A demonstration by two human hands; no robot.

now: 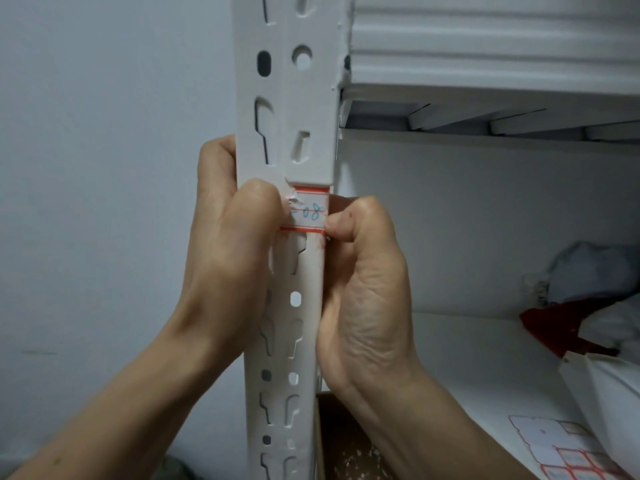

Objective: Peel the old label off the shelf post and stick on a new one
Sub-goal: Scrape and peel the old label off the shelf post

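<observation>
A white paper label with red border lines (309, 212), handwritten "-08" in blue, bands the white slotted metal shelf post (301, 98), long axis 9 to 3 o'clock. The left hand (228, 244) clasps the post, thumb on the torn 9 o'clock edge; the right hand (363, 271) clasps it too, thumb at 4 o'clock.

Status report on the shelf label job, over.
Left hand and right hand grip shelf post, thumbs at old label edges. Label still stuck, left edge torn. Nothing in the way.
</observation>
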